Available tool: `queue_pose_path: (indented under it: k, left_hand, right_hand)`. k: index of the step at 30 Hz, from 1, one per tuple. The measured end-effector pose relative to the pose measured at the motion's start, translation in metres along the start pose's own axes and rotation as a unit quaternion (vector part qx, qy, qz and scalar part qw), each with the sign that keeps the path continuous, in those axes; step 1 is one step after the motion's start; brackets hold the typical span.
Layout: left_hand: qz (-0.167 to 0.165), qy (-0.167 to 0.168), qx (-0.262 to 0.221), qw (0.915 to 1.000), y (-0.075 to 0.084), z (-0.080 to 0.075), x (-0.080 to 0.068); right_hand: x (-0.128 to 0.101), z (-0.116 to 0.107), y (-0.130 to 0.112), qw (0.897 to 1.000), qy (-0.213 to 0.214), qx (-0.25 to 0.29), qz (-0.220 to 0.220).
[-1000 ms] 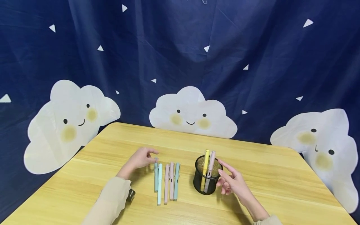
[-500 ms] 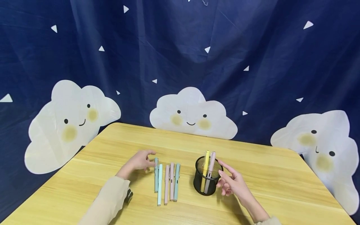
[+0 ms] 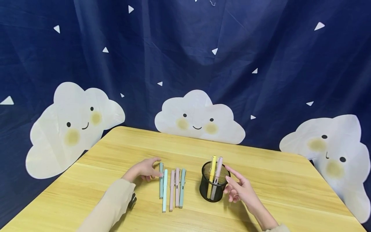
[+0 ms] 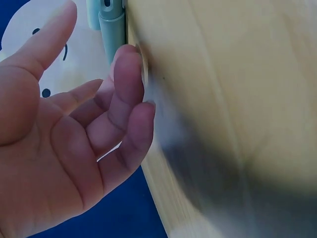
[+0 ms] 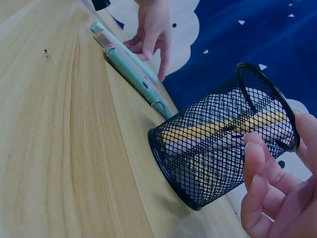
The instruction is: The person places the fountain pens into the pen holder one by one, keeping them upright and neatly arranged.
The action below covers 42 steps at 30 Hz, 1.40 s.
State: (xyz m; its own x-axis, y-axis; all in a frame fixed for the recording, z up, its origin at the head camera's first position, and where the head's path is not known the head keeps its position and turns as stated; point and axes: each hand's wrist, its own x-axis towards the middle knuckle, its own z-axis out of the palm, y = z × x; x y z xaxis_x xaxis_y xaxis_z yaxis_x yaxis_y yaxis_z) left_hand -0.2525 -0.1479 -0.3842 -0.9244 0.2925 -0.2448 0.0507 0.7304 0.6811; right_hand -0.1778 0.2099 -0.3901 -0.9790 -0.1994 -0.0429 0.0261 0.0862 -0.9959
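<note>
My left hand hovers by the cap end of a teal pen, its thumb reaching across it toward a light blue pen. In the left wrist view the thumb is spread from loosely bent fingers, with nothing between them. Two pink pens and a second teal pen lie alongside. My right hand touches the right side of a black mesh pen holder, thumb and index at its rim. A yellow pen and a pale lilac pen stand inside it, leaning.
The wooden table carries the pens left of centre and the holder right of them. A dark blue curtain with white smiling clouds hangs behind the table's far edge. A black wrist strap shows at the left sleeve.
My left hand has shifted slightly toward me, and its thumb has swung out over the left teal pen. The right hand and the pen holder stay in place.
</note>
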Motion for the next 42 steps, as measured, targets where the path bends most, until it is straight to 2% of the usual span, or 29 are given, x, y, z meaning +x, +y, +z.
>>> queue_pose_path:
  k: [9, 25, 30, 36, 42]
  left_hand:
    - [-0.033, -0.043, 0.007, 0.9985, 0.0034, 0.0017, 0.002]
    - [-0.037, -0.043, 0.013, 0.9983, 0.0024, 0.0041, 0.0069]
    - [-0.04, -0.044, -0.01, 0.9982, 0.0007, 0.0031, 0.0076]
    - [-0.04, -0.055, -0.065, 0.9956, -0.0013, 0.0004, 0.007]
    - [-0.039, -0.047, -0.063, 0.9962, -0.0029, 0.0012, 0.0085]
  right_hand:
    - [-0.0006, -0.0002, -0.0006, 1.0, -0.006, -0.003, 0.001]
    - [-0.0003, -0.0003, -0.0007, 1.0, -0.004, 0.002, -0.003]
    - [-0.0014, 0.0002, -0.0029, 1.0, -0.005, 0.009, -0.007]
    - [-0.0024, 0.001, -0.0052, 1.0, -0.013, 0.002, -0.011]
    - [-0.0011, 0.0012, -0.0031, 1.0, -0.004, -0.003, -0.001]
